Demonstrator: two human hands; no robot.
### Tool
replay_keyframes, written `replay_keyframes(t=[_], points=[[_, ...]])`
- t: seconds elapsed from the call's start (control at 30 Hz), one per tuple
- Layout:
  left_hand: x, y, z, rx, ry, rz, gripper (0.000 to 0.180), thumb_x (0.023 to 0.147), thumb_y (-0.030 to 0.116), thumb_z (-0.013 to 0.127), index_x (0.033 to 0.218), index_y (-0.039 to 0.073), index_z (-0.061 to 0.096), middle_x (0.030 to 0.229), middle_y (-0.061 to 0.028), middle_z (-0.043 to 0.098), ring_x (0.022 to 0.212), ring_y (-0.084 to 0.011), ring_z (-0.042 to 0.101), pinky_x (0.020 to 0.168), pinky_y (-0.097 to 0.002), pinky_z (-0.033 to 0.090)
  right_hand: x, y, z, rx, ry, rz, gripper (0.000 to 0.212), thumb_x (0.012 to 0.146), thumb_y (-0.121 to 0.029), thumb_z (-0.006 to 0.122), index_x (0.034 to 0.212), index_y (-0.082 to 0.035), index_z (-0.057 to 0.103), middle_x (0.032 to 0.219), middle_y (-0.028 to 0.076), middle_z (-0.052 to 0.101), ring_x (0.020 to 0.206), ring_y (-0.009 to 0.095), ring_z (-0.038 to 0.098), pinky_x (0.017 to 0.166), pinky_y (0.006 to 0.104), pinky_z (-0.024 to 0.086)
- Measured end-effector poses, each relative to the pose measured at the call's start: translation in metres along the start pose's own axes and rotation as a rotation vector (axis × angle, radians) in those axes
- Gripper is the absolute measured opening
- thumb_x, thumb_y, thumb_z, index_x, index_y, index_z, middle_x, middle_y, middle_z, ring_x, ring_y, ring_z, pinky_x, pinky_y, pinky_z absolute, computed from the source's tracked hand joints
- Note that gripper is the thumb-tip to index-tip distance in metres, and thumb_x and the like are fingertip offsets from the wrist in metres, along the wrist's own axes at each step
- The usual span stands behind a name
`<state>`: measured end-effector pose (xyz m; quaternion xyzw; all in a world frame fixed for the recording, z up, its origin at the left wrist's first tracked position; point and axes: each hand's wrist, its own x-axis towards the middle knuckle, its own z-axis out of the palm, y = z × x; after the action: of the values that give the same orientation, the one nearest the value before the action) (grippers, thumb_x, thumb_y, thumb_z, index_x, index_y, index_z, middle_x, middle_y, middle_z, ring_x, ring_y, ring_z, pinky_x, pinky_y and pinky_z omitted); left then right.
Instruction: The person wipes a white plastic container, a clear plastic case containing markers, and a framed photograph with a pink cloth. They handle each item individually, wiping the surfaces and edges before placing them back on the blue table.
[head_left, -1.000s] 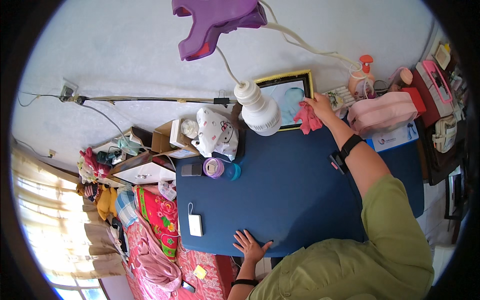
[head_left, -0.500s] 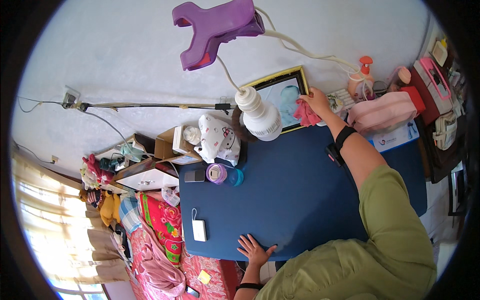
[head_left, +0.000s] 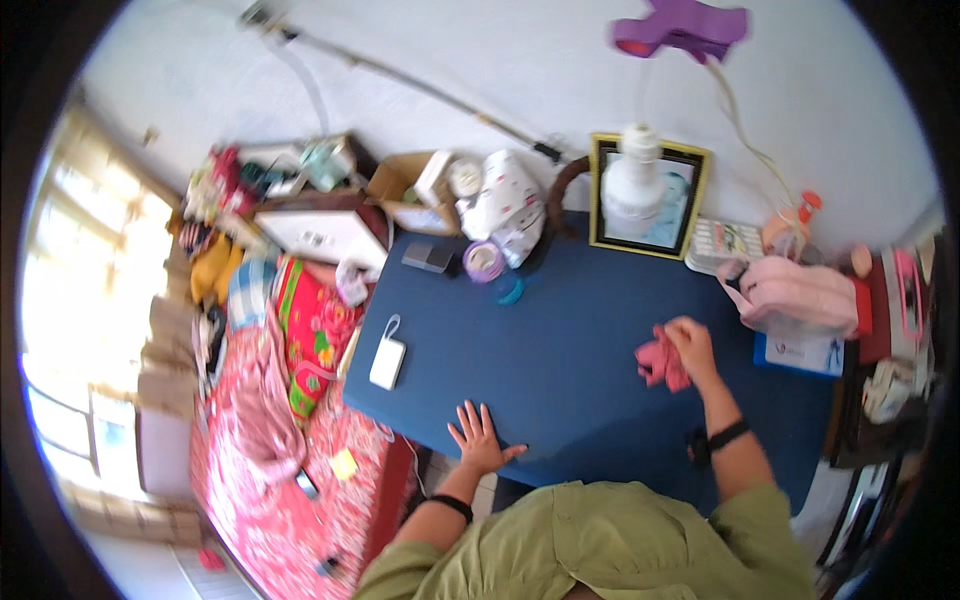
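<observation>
My right hand (head_left: 694, 347) is closed on a crumpled pink cloth (head_left: 659, 362), over the right part of the dark blue table (head_left: 500, 360). Near the table's front edge my left hand (head_left: 482, 440) lies flat with its fingers spread, holding nothing. A white power bank (head_left: 388, 362) with a short cable loop lies beyond it to the left. At the back of the table a gold-edged picture frame (head_left: 697, 190) leans on the wall, partly hidden by the white bulb (head_left: 634, 190) of a lamp.
A purple clamp (head_left: 680, 30) hangs high on the right. A pink pouch (head_left: 795, 295) and a pump bottle (head_left: 790, 230) stand back right. Purple tape (head_left: 484, 261), a dark grey box (head_left: 427, 258) and a patterned white bag (head_left: 505, 200) sit back left. A bed (head_left: 340, 510) adjoins the left side.
My right hand has come away from the picture frame toward me, still holding the pink cloth. My left hand stays flat on the table. The whole view has turned and shifted.
</observation>
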<state>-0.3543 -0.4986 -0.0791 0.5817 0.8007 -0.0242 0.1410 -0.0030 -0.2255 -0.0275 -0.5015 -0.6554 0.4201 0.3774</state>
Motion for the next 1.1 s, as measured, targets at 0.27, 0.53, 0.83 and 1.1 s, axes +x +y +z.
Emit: replay_keyframes(t=[0.27,0.53,0.83,1.1], points=[[-0.002,0.002,-0.011,-0.035,-0.064,-0.064,0.125,0.063,0.081,0.054,0.148,0.001,0.009,0.153,-0.0245,-0.003,0.141,-0.0409,-0.007,0.106,-0.066,-0.002,-0.117,-0.015,-0.01,-0.357,-0.116,-0.112,0.018,0.081,-0.012,0.065,0.095,-0.001,0.061,0.089,0.015,0.062,0.082,0.03,0.06,0.074,0.0371,0.047],[-0.012,0.011,-0.021,-0.075,-0.113,-0.13,0.121,0.067,0.08,0.054,0.149,0.005,0.007,0.154,-0.0219,-0.005,0.142,-0.0385,-0.011,0.109,-0.0592,-0.005,-0.169,0.002,-0.006,-0.566,-0.231,-0.288,0.046,0.071,0.0,0.068,0.114,-0.007,0.055,0.115,0.014,0.054,0.108,0.035,0.048,0.093,0.0435,0.04],[-0.023,0.004,-0.036,-0.015,-0.138,-0.069,0.113,0.07,0.071,0.06,0.149,0.007,0.011,0.154,-0.0207,0.001,0.142,-0.0393,-0.002,0.11,-0.0598,0.006,-0.175,0.016,0.009,-0.525,-0.062,-0.262,0.04,0.073,0.001,0.065,0.112,-0.006,0.057,0.113,0.014,0.055,0.108,0.034,0.049,0.095,0.0426,0.039],[0.036,-0.09,-0.075,-0.328,0.052,-0.024,0.027,0.079,0.025,0.067,0.099,0.008,0.063,0.104,-0.0123,0.06,0.099,-0.0322,0.057,0.087,-0.0448,0.045,-0.18,0.014,0.027,-0.565,0.09,-0.178,0.039,0.073,-0.001,0.065,0.111,-0.006,0.057,0.112,0.014,0.056,0.107,0.034,0.05,0.095,0.0424,0.038]])
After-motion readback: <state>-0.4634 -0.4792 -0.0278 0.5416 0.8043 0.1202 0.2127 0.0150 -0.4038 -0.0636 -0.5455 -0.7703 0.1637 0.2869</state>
